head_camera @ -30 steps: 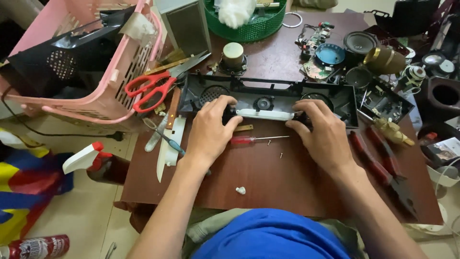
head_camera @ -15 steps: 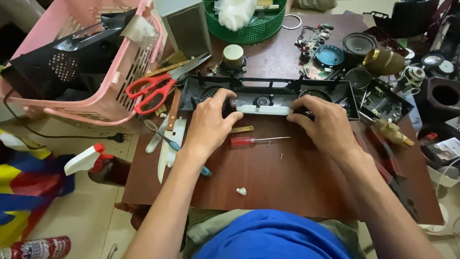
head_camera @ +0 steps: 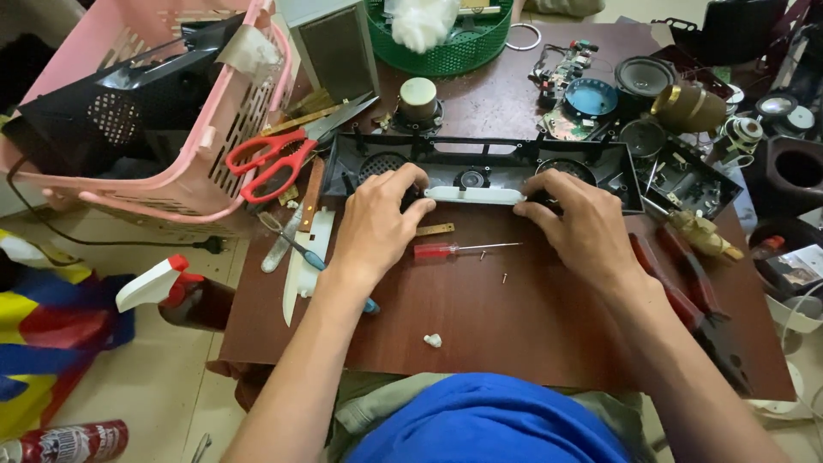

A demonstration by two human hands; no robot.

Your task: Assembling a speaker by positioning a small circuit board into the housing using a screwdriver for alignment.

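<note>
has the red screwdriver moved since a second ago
No. The red screwdriver lies in the same spot on the table, just below the black casing and between the two hands, as before.

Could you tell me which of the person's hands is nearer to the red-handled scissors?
Left. The left hand rests on the black casing just right of the red-handled scissors; the right hand sits farther right.

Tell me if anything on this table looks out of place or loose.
Two small loose screws lie on the bare wood by the red-handled screwdriver, below the black plastic housing that both hands grip, and they could roll off.
</note>
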